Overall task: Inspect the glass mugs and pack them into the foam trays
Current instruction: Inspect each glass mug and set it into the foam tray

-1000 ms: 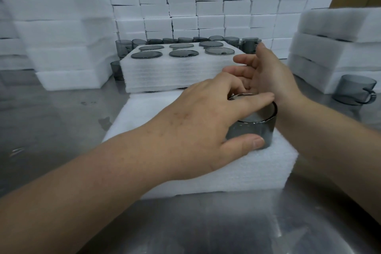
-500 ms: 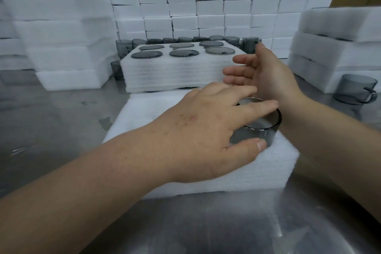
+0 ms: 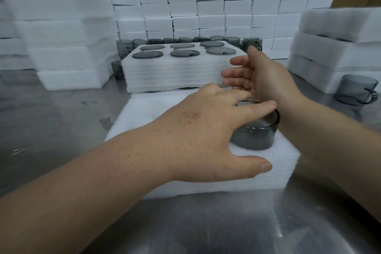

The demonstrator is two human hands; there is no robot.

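Glass mug [image 3: 255,138] half sunk in foam tray [image 3: 285,168], left hand [image 3: 202,130] flat across its rim, fingers straight, right hand [image 3: 266,76] open, holding nothing

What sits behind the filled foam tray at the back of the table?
A row of grey glass mugs, with a wall of white foam blocks beyond. The tray hides their lower parts; the right hand covers part of the row's right end.

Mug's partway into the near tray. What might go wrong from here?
1. The grey mug stands proud of the near foam tray; pressed from above by the open left hand, it may tilt or jam.
2. It sits near the tray's right edge, where the foam looks thin and might tear.
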